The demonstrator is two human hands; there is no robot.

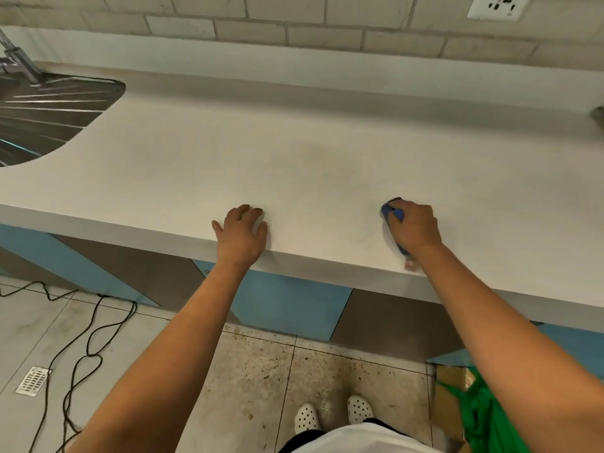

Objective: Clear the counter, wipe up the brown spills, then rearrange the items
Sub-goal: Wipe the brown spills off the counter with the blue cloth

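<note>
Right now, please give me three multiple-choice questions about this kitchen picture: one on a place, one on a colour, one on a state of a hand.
1. Where does the sink lie on the counter?
A. at its far left
B. at its far right
C. in the middle

2. What colour is the cloth?
A. yellow
B. blue
C. white

3. How is the left hand?
A. it grips a cup
B. it hangs beside the body
C. it rests on the counter, holding nothing

Answers:
1 A: the sink with its ribbed drainer sits at the left end of the counter.
2 B: the cloth under the right hand is blue.
3 C: the left hand lies at the counter's front edge with nothing in it.
</note>
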